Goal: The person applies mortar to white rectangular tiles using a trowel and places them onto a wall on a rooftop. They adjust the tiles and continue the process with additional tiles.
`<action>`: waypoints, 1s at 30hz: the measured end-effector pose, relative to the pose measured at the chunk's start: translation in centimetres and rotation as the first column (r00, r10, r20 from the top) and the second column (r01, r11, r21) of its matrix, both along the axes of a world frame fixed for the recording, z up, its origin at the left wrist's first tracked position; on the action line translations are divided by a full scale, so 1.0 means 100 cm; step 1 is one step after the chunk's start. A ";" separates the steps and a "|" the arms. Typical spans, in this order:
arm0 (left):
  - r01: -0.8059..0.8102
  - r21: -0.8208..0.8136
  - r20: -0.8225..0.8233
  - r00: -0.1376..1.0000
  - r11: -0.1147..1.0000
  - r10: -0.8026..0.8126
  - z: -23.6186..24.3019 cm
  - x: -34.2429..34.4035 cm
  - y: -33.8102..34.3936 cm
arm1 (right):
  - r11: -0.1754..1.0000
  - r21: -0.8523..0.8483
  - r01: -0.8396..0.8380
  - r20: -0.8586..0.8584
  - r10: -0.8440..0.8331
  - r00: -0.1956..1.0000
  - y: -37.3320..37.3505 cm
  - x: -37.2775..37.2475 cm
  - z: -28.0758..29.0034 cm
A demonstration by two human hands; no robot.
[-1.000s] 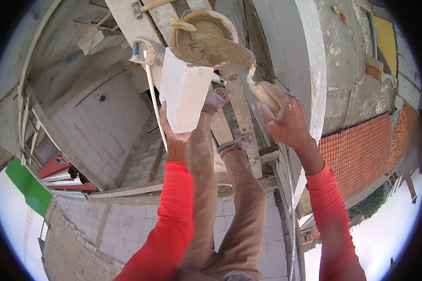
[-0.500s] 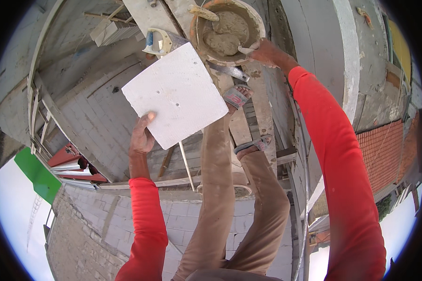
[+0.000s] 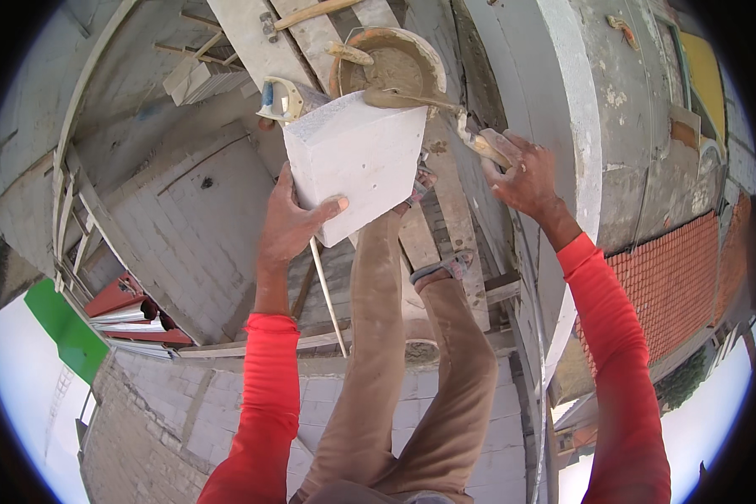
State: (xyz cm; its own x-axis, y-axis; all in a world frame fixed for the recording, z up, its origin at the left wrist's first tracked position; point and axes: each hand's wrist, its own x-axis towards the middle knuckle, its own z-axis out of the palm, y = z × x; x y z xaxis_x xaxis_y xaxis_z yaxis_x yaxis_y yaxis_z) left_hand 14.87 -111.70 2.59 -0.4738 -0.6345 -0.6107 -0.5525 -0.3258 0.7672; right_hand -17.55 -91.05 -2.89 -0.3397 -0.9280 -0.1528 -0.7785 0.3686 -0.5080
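Observation:
My left hand (image 3: 287, 220) grips a white lightweight block (image 3: 363, 172) by its lower left corner, thumb on the broad face and fingers behind. The block is tilted, with its upper edge face showing. In my right hand (image 3: 531, 181) is the wooden handle of a trowel (image 3: 489, 149). Its blade carries wet grey mortar (image 3: 388, 99) and lies over the block's top edge; whether it touches is hard to tell. Just beyond stands a bucket (image 3: 435, 60) of mortar, with another wooden handle (image 3: 350, 54) across its rim.
A handsaw (image 3: 287, 101) and a hammer (image 3: 311, 13) lie on the wooden planks (image 3: 260, 46) ahead. My sandalled feet stand on narrow boards with gaps between them. A grey wall (image 3: 529, 76) rises close on the right. White blocks (image 3: 197, 77) are stacked lower left of the planks.
My right hand has left the bucket's rim and moved nearer, now bringing out a mortar-laden trowel. My left hand has turned the block, so its edge face shows.

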 end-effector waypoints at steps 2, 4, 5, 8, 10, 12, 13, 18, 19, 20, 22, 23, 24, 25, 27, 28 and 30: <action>0.017 -0.007 0.080 0.997 1.000 -0.017 -0.002 -0.007 0.006 | 0.994 -0.108 0.034 -0.025 -0.037 0.999 0.014 0.021 0.002; 0.046 -0.026 0.115 0.992 0.999 -0.042 -0.001 -0.012 0.010 | 0.986 -0.158 0.059 -0.017 -0.063 0.998 0.024 0.031 0.009; 0.063 -0.041 0.113 0.992 0.997 -0.058 -0.001 -0.016 0.012 | 0.980 -0.188 0.059 -0.006 -0.061 0.998 0.026 0.032 0.014; 0.086 -0.066 0.142 0.987 0.994 -0.076 0.004 -0.027 0.022 | 0.986 -0.133 0.104 -0.001 -0.105 0.995 0.021 0.041 0.028; 0.104 -0.094 0.229 0.970 0.990 -0.080 0.008 -0.035 0.030 | 0.982 -0.137 0.128 -0.015 -0.132 0.991 0.012 0.061 0.036; 0.131 -0.175 0.328 0.942 0.976 -0.068 0.008 -0.045 0.040 | 0.965 -0.236 0.119 -0.034 -0.131 0.991 0.007 0.082 0.047; 0.087 -0.151 0.348 0.937 0.985 -0.030 0.009 -0.047 0.041 | 0.968 -0.219 0.120 0.000 -0.122 0.992 0.010 0.088 0.054; -0.052 -0.133 0.310 0.946 0.990 0.091 0.005 -0.051 0.054 | 0.958 -0.200 0.205 0.044 -0.200 0.979 0.018 0.096 0.066; -0.056 -0.150 0.319 0.942 0.987 0.101 0.004 -0.051 0.056 | 0.969 -0.153 0.192 0.009 -0.193 0.981 0.015 0.097 0.061; -0.061 -0.175 0.337 0.934 0.983 0.118 0.003 -0.052 0.058 | 0.973 -0.132 0.188 -0.029 -0.193 0.981 0.010 0.100 0.054; -0.072 -0.239 0.352 0.923 0.968 0.156 0.004 -0.053 0.058 | 0.971 -0.121 0.207 -0.032 -0.212 0.977 0.010 0.108 0.048; -0.087 -0.284 0.341 0.922 0.955 0.185 0.004 -0.054 0.057 | 0.965 -0.140 0.222 -0.001 -0.224 0.975 0.014 0.111 0.048; -0.107 -0.306 0.347 0.913 0.946 0.216 0.005 -0.054 0.056 | 0.958 -0.160 0.240 0.031 -0.238 0.971 0.018 0.112 0.047; -0.117 -0.327 0.339 0.912 0.938 0.232 0.007 -0.052 0.055 | 0.964 -0.077 0.253 0.030 -0.251 0.967 0.023 0.112 0.048; -0.142 -0.340 0.320 0.912 0.929 0.257 0.011 -0.046 0.049 | 0.948 0.091 0.304 0.007 -0.306 0.952 0.031 0.105 0.047; -0.176 -0.334 0.307 0.908 0.926 0.284 0.013 -0.042 0.046 | 0.938 0.190 0.290 -0.009 -0.294 0.956 0.027 0.100 0.042; -0.111 -0.395 0.365 0.892 0.912 0.267 0.017 -0.032 0.042 | 0.862 0.428 0.273 -0.023 -0.291 0.956 0.008 0.092 0.026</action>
State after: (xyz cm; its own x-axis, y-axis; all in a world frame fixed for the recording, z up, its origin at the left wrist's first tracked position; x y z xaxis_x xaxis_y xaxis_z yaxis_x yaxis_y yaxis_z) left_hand 11.71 -107.52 4.31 -0.0846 -0.8954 -0.4372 -0.7931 -0.2051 0.5735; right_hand -8.34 -90.25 -0.28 -0.5618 -0.6371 -0.5277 -0.5907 0.7555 -0.2833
